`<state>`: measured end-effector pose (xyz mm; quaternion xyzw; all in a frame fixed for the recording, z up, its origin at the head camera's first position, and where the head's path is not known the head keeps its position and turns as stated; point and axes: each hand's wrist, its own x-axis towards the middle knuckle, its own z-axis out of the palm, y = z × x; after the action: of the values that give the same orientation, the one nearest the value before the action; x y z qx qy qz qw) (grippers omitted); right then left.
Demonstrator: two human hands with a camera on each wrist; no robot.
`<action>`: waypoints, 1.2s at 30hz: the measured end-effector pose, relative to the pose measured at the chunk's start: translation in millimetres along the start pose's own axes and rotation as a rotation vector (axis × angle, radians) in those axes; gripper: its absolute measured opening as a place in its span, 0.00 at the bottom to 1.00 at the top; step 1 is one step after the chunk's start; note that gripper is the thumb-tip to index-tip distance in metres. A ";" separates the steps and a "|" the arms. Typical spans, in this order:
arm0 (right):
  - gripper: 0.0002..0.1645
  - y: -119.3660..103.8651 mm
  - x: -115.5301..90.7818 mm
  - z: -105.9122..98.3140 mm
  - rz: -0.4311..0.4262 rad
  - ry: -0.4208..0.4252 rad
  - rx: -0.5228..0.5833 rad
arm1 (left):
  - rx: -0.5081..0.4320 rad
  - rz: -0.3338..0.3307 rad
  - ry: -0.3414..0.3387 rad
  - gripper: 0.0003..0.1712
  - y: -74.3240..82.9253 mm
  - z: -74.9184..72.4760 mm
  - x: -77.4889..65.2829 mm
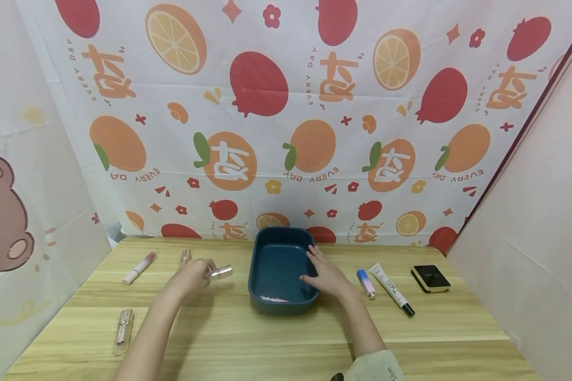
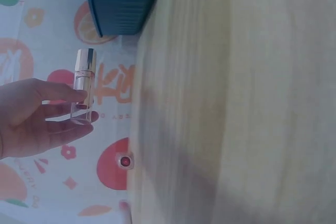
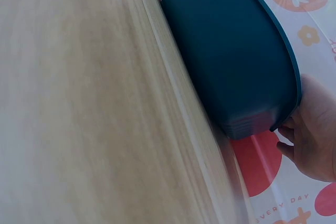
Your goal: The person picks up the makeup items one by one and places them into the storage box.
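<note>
My left hand [image 1: 194, 278] holds a clear, gold-capped lipstick tube [image 1: 220, 272] between thumb and fingers, just left of the dark teal bin [image 1: 252, 264]. In the left wrist view the lipstick tube [image 2: 84, 85] stands nearly parallel to the image side, cap towards the bin [image 2: 123, 3]. On the bin's right rim rests my right hand [image 1: 328, 275], fingers fairly straight along the edge and thumb over the inside. The right wrist view shows that hand [image 3: 312, 135] at the rim of the bin [image 3: 231, 51], with part of it hidden behind the wall. A slim pinkish item [image 1: 273, 299] lies inside the bin.
Left on the wooden table [image 1: 229, 349] are a white-and-pink lip gloss [image 1: 140, 268], a lipstick [image 1: 185, 256] behind the left hand and a clear-cased lipstick [image 1: 123, 332]. Right lie a blue-pink lipstick [image 1: 366, 284], a white squeeze tube [image 1: 392, 290] and a black compact [image 1: 430, 278]. A printed curtain [image 1: 295, 201] hangs behind.
</note>
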<state>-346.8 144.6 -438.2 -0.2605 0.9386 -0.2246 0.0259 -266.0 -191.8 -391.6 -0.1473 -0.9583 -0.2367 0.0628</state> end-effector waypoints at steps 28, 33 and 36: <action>0.43 -1.9 -1.3 2.0 0.022 0.003 0.026 | 0.032 0.003 -0.032 0.14 29.3 -10.4 15.9; 0.43 -1.7 -1.5 1.7 0.018 0.005 0.022 | 0.006 0.014 -0.043 0.14 31.0 -11.3 17.7; 0.43 -1.2 -2.2 2.0 0.011 0.007 0.012 | -0.005 0.011 -0.048 0.14 31.8 -10.9 18.4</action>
<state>-344.0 143.9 -439.7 -0.2544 0.9388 -0.2310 0.0252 -273.0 -165.5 -364.7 -0.1584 -0.9581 -0.2353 0.0407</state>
